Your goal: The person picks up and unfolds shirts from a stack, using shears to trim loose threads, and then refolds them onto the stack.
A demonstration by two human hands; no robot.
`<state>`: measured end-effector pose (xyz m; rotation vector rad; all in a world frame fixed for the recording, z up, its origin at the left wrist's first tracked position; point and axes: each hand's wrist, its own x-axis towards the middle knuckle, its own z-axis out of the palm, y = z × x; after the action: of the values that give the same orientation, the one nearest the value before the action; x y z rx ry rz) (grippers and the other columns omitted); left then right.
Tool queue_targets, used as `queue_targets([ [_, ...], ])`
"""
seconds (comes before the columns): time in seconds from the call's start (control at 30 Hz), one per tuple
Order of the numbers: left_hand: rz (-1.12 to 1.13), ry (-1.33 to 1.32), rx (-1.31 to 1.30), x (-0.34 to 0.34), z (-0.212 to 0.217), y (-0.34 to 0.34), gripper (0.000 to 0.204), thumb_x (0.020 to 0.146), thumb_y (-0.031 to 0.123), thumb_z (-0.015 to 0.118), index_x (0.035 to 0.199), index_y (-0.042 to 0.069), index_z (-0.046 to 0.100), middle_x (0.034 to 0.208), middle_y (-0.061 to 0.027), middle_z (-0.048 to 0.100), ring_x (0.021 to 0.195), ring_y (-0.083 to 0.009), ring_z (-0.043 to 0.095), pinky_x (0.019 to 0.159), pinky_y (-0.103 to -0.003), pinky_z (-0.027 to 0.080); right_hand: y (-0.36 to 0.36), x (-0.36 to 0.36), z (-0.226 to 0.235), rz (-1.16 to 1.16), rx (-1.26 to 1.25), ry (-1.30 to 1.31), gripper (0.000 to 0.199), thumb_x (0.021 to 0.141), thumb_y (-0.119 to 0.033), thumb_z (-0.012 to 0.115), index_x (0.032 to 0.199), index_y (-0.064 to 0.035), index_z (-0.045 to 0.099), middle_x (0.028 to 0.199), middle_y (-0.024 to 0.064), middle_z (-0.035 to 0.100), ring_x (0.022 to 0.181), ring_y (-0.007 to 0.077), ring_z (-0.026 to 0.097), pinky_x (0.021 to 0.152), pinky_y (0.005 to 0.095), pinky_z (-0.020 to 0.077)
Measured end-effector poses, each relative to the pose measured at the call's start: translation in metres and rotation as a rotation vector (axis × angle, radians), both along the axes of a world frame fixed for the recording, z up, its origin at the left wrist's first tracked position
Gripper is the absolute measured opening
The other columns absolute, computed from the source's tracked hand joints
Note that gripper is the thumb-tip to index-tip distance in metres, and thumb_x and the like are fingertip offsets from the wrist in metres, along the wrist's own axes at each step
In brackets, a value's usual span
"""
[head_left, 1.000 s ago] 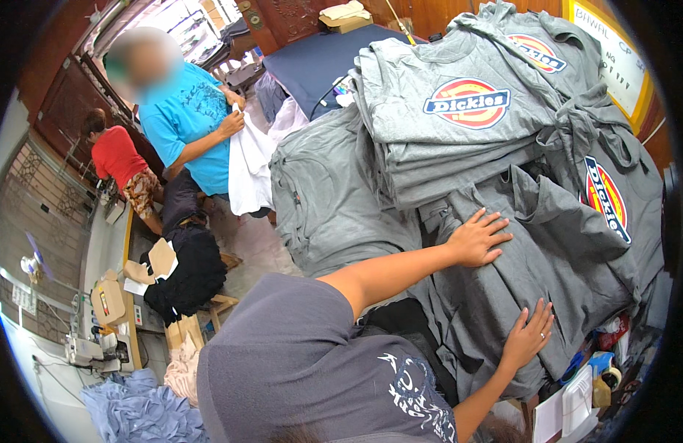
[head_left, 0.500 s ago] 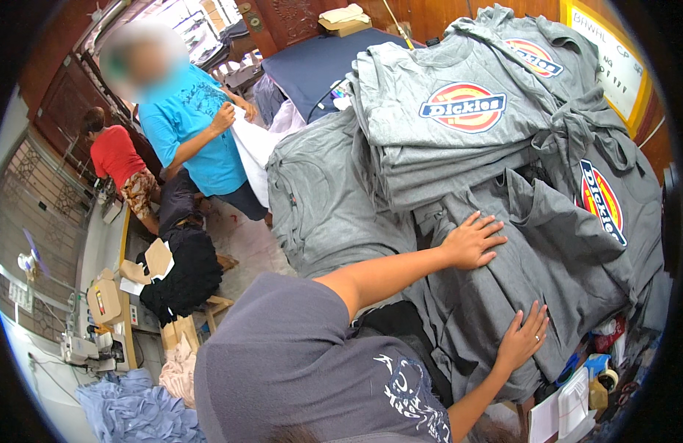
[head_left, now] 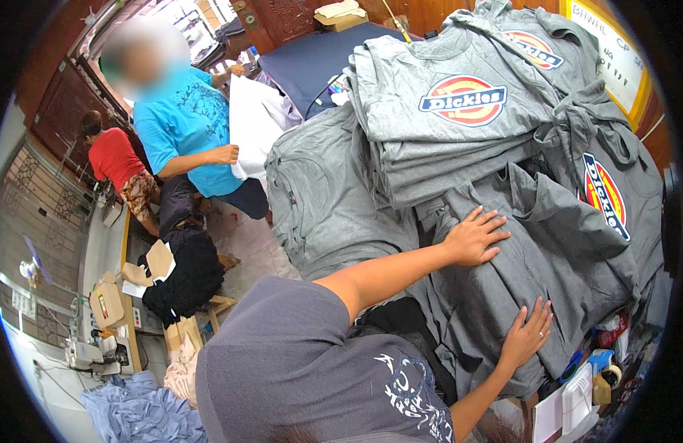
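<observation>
My left hand point(head_left: 475, 238) lies flat on a dark grey T-shirt point(head_left: 496, 288), fingers spread, beside the folded stack. Lower and nearer to me, my right hand point(head_left: 528, 334), with a ring on one finger, also rests open on the same shirt's cloth. The fabric under both hands is loosely creased, with raised folds at its far side. Just beyond is a thick stack of folded grey T-shirts point(head_left: 400, 159), the top one showing a red, yellow and blue chest logo. Another printed grey shirt point(head_left: 607, 196) drapes at the right.
More grey shirts point(head_left: 312, 192) are piled left of the stack. A dark blue table point(head_left: 304, 63) stands behind. A person in a blue shirt point(head_left: 186, 122) holds white cloth point(head_left: 256, 122); another in red point(head_left: 120, 159) works farther off. Tape and a white tray point(head_left: 577, 399) sit at lower right.
Both my hands stay on the shirt, the right one shifting very slightly. The person in blue has spread the white cloth wider and raised one hand.
</observation>
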<state>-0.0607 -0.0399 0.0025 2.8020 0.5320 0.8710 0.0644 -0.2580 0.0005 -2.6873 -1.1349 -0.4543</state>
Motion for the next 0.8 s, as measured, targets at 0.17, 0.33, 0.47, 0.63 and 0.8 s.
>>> queue_targets([
  [0.17,0.002,-0.01,-0.008,-0.0002,-0.0024,-0.0021,0.041,0.081,0.036,0.048,0.117,0.018,0.052,0.13,-0.0082,0.042,0.123,-0.0273,0.033,0.103,-0.048,0.02,-0.0004,-0.0004,0.0036,0.002,-0.008,0.035,0.043,0.09,-0.034,0.04,0.13,-0.0198,0.038,0.138,-0.0007,0.032,0.126,0.0227,0.031,0.101,0.0446,0.0252],
  [0.33,-0.001,-0.002,-0.007,0.0001,-0.0007,-0.0007,0.042,0.081,0.036,0.048,0.118,0.018,0.052,0.13,-0.0081,0.041,0.123,-0.0275,0.033,0.103,-0.048,0.021,-0.0002,-0.0006,0.0018,-0.017,-0.03,0.021,0.043,0.09,-0.034,0.04,0.13,-0.0199,0.038,0.139,-0.0012,0.031,0.126,0.0224,0.031,0.101,0.0444,0.0252],
  [0.47,0.0,0.017,-0.006,0.001,0.0007,-0.0017,0.042,0.081,0.036,0.048,0.119,0.018,0.051,0.13,-0.008,0.041,0.124,-0.0273,0.033,0.103,-0.048,0.02,-0.0024,0.0016,-0.0013,0.0,0.004,0.006,0.043,0.09,-0.034,0.04,0.13,-0.02,0.038,0.139,-0.0015,0.031,0.126,0.0224,0.031,0.101,0.0444,0.0251],
  [0.63,0.013,0.029,0.0,0.0007,-0.0015,0.0,0.042,0.081,0.036,0.048,0.119,0.018,0.051,0.13,-0.0075,0.041,0.124,-0.027,0.032,0.104,-0.048,0.02,-0.0012,0.0015,-0.0017,0.001,-0.011,-0.001,0.043,0.09,-0.035,0.04,0.13,-0.0196,0.038,0.138,-0.0013,0.032,0.126,0.0224,0.031,0.101,0.0443,0.0254],
  [0.8,0.009,0.025,0.006,0.0006,0.001,-0.0012,0.042,0.081,0.036,0.047,0.119,0.018,0.051,0.131,-0.007,0.041,0.125,-0.0268,0.032,0.104,-0.048,0.019,-0.0018,0.002,-0.0022,0.004,-0.002,0.001,0.043,0.09,-0.035,0.04,0.13,-0.0196,0.038,0.138,-0.001,0.032,0.125,0.0227,0.032,0.101,0.0446,0.0259],
])
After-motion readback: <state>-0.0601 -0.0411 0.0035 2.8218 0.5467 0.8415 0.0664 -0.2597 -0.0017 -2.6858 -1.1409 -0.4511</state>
